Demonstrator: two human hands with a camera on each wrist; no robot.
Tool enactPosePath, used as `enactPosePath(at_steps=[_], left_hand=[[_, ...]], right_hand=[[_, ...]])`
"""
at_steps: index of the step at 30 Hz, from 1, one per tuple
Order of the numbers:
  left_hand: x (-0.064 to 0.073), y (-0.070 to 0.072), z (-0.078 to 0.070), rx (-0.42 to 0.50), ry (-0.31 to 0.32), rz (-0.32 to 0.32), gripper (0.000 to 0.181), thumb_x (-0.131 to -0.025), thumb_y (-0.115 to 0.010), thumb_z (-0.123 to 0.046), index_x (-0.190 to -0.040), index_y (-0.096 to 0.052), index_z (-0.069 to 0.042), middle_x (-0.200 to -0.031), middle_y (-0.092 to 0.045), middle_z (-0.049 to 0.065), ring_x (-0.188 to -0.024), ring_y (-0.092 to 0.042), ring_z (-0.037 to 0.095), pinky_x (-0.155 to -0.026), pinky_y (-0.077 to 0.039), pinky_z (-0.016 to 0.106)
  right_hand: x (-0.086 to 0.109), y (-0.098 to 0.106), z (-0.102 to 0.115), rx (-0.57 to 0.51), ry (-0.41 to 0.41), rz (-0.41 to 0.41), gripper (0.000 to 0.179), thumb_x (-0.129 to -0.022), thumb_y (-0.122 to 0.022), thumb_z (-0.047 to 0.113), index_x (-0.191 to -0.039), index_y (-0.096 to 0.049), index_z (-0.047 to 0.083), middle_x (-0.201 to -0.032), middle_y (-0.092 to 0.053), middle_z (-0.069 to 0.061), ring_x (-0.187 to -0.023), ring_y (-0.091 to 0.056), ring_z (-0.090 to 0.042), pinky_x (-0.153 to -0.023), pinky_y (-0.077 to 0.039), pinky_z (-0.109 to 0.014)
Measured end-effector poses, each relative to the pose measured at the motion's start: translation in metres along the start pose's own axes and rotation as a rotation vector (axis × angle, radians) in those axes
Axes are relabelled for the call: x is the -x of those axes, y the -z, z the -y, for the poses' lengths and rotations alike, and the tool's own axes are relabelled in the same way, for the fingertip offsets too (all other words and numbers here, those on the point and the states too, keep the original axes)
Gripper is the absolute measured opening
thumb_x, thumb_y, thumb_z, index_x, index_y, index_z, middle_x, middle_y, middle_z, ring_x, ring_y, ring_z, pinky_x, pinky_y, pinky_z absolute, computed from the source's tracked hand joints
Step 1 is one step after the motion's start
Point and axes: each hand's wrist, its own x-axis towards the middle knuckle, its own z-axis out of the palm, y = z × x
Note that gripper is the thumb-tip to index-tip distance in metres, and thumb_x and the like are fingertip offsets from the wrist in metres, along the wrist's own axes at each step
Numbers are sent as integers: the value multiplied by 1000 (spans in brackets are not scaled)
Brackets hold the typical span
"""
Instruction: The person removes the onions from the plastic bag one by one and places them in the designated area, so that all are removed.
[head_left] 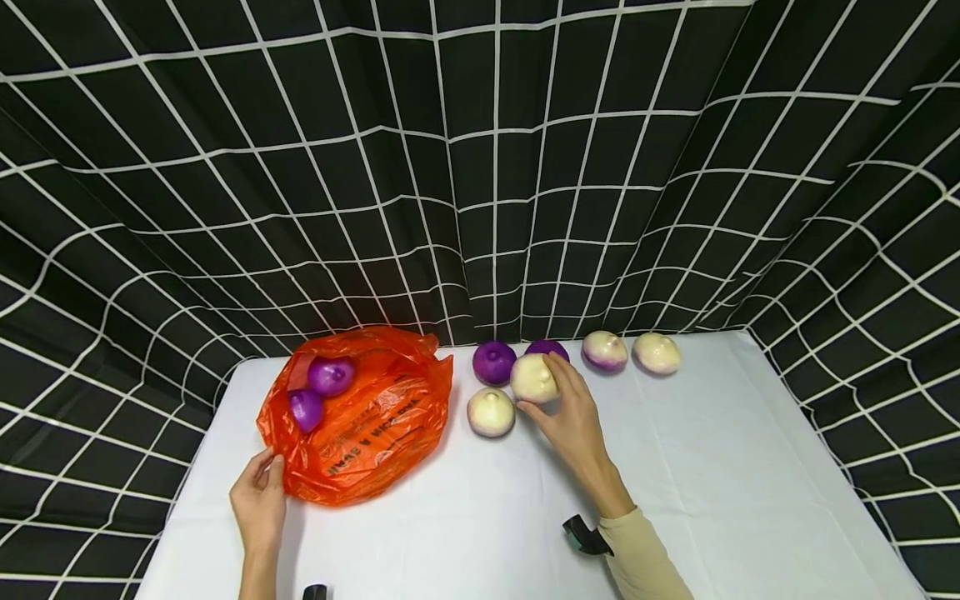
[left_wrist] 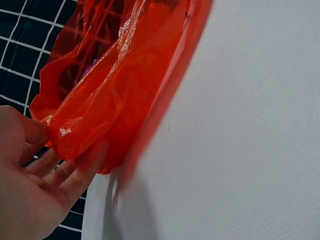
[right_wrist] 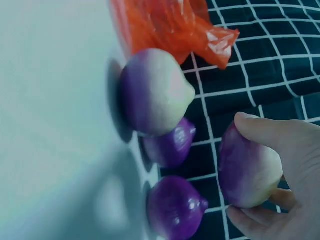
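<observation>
My left hand (head_left: 258, 500) pinches the near left edge of a red plastic bag (head_left: 375, 462), its mouth spread; the left wrist view shows thumb and fingers on the thin film (left_wrist: 115, 110). Two purple onions (head_left: 331, 377) lie inside. Around a white-and-purple turnip (head_left: 533, 379) curl the thumb and fingers of my right hand (head_left: 576, 425). In the right wrist view this turnip (right_wrist: 245, 170) is held up off the cloth. Close by on the table are another turnip (head_left: 491, 414) and two purple onions (head_left: 493, 364), one partly hidden behind the held turnip.
Two more white-and-purple turnips (head_left: 604, 352) sit at the back edge, right of my right hand. White cloth (head_left: 720, 475) covers the table. Black curtains with a white grid (head_left: 495, 167) enclose its back and sides.
</observation>
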Motion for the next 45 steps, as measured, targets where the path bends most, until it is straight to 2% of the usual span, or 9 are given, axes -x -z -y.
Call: enactPosePath(at_steps=[5,11,17,23,24,30,35,39,45], left_hand=[[5,-1,-7,-9,-5,-1,25,-87,-51,3,-109,-55,15,-79,-55,-25,-71,-56,-13,-60,-45,5],[4,-1,-5,-5,-21,-6,25,-87,-52,3,-109,-56,15,-80,-55,-26,-70,-56,-13,-59,-44,4],[3,-1,0,-11,-1,-9,25,-87,-52,2,-108,-57,14,-79,-55,-26,-70,-56,-13,-58,-44,5],[2,-2,2,-21,7,-2,26,-88,-52,1,-110,-56,14,-80,-55,-25,-71,-56,-14,-60,-45,5],[2,-2,0,-24,5,-2,26,-87,-52,1,-110,-56,13,-80,-55,-24,-71,-56,-13,-59,-45,5],[-4,-2,21,-64,5,-11,26,-89,-53,-5,-111,-58,8,-81,-53,-27,-72,-54,-15,-61,-44,4],[-2,-3,27,-73,14,-11,26,-89,-52,-5,-111,-58,9,-81,-52,-28,-73,-54,-15,-62,-44,4],[-2,-1,23,-65,5,-19,26,-89,-52,-4,-111,-58,10,-81,-53,-26,-73,-54,-15,-62,-44,4],[2,-2,3,-39,-10,-5,25,-88,-52,2,-109,-57,14,-80,-54,-23,-72,-55,-14,-61,-45,5]], right_hand=[[11,1,-10,39,-10,36,77,-63,-82,27,-126,-48,1,-130,-47,-14,-119,-43,-30,-100,-33,-41],[21,0,-21,88,-52,120,76,-62,-83,25,-124,-49,-2,-125,-49,-18,-114,-46,-33,-97,-36,-45],[23,-1,-23,93,-111,207,78,-64,-82,27,-128,-46,0,-124,-50,-17,-113,-48,-34,-95,-38,-46],[26,-5,-26,127,-164,251,80,-65,-81,28,-130,-43,0,-127,-48,-18,-113,-47,-36,-91,-40,-50],[27,-5,-27,126,-163,251,79,-65,-81,27,-129,-43,0,-126,-48,-18,-113,-47,-36,-91,-40,-50],[27,-4,-29,121,-160,251,74,-67,-79,27,-128,-45,2,-126,-48,-16,-113,-47,-35,-90,-40,-50],[25,-2,-30,109,-154,261,72,-69,-78,27,-128,-46,3,-127,-47,-15,-115,-45,-33,-94,-38,-48],[24,-3,-27,102,-144,271,69,-72,-75,29,-128,-45,2,-129,-46,-17,-118,-42,-34,-97,-35,-48],[16,2,-11,68,-112,181,54,-77,-72,22,-123,-52,3,-130,-46,-14,-121,-40,-29,-101,-31,-44]])
